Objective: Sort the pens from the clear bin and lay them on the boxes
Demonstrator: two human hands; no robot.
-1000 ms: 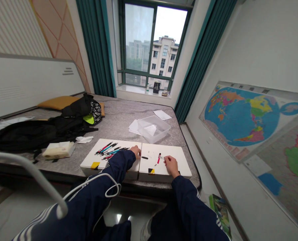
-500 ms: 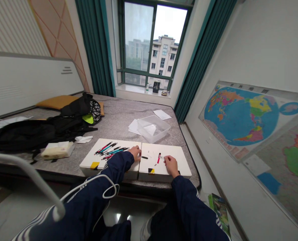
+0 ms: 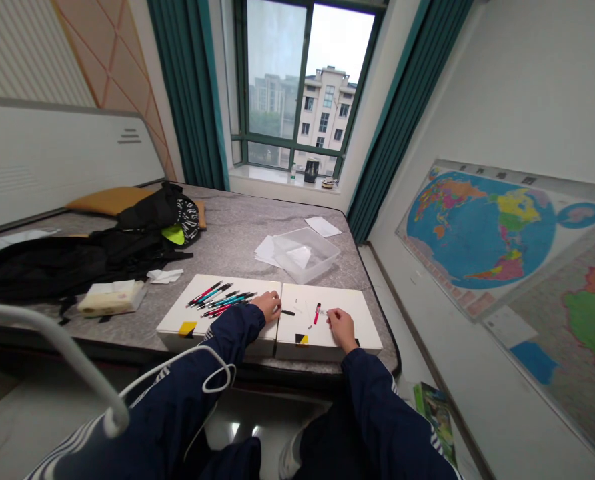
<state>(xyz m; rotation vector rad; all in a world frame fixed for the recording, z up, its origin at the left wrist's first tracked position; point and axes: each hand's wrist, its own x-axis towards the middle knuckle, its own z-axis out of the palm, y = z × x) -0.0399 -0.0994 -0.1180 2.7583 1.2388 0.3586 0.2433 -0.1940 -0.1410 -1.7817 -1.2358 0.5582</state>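
Two hands, left hand (image 3: 267, 305) and right hand (image 3: 342, 328), curled, any pinch unclear; a black pen piece (image 3: 288, 312) lay just beside the left, a red pen (image 3: 317, 313) nearer the right.

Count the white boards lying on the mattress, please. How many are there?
2: one white board at the left, and another white board touching it at the right, both on the mattress.

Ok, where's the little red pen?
In the head view, the red pen lies on the right-hand white board, between the left hand and the right hand, closer to the right, with a small black piece to its left.
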